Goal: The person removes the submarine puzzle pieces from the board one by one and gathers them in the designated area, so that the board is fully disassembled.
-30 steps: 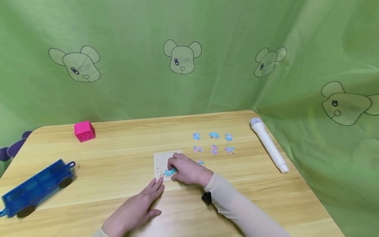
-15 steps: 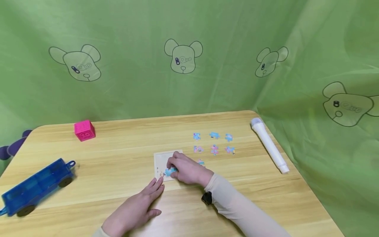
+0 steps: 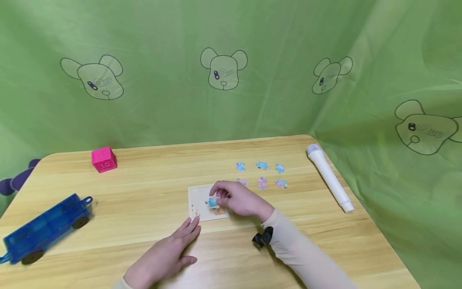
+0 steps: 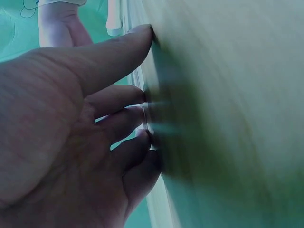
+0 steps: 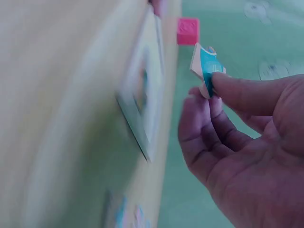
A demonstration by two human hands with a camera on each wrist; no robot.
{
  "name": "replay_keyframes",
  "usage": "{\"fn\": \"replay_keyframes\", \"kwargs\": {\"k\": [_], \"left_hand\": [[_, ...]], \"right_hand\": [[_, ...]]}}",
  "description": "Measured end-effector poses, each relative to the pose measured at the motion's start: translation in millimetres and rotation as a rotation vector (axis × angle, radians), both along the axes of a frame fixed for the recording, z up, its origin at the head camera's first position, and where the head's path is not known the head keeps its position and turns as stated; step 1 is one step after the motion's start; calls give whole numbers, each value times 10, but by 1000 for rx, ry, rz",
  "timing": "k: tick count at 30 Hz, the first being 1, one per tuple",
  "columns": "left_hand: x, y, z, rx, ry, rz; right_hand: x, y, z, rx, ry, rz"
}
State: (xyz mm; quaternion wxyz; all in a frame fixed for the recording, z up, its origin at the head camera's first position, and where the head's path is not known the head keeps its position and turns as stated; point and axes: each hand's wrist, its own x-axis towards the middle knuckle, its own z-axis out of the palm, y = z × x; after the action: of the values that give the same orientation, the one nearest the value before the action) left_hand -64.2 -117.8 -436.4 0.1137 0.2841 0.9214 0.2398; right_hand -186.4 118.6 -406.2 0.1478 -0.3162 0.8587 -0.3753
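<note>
A small square puzzle board (image 3: pixel 202 204) lies on the wooden table (image 3: pixel 144 180); it shows on edge as a pale frame (image 5: pixel 142 109) in the right wrist view. My right hand (image 3: pixel 238 200) hovers just above the board and pinches a blue puzzle piece (image 3: pixel 213 202) between thumb and fingers (image 5: pixel 223 90); the piece (image 5: pixel 205 64) is lifted off the board. My left hand (image 3: pixel 169 251) lies flat on the table with straight fingers (image 4: pixel 118 99), its fingertips at the board's near-left corner. Several loose blue and pink pieces (image 3: pixel 261 174) lie in rows to the right of the board.
A white marker-like tube (image 3: pixel 329 176) lies at the table's right edge. A pink cube (image 3: pixel 104 159) stands at the back left, also visible as a pink block (image 5: pixel 188 31). A blue toy wagon (image 3: pixel 43 226) sits at the front left. Green curtain (image 3: pixel 231 60) encloses the table.
My right hand has lifted the blue piece off the board's near edge and moved right and away, uncovering the board. The left hand has stayed put.
</note>
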Motion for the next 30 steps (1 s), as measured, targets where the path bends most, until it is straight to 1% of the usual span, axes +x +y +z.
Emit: {"fn": "replay_keyframes", "kwargs": {"k": [6, 12, 17, 21, 24, 30], "left_hand": [[1, -5, 0, 1, -20, 11], [22, -8, -15, 7, -25, 17], [28, -7, -22, 7, -24, 17], [26, -9, -19, 4, -23, 18], [23, -8, -16, 9, -16, 18], [15, -9, -17, 11, -15, 21]], "right_hand": [[-75, 351, 119, -39, 4, -76], [-105, 699, 153, -16, 28, -155], [-117, 951, 117, -7, -4, -198], [-116, 1104, 69, 6, -74, -217], [-116, 1180, 29, 14, -115, -212], [-126, 1250, -46, 32, -134, -204]]}}
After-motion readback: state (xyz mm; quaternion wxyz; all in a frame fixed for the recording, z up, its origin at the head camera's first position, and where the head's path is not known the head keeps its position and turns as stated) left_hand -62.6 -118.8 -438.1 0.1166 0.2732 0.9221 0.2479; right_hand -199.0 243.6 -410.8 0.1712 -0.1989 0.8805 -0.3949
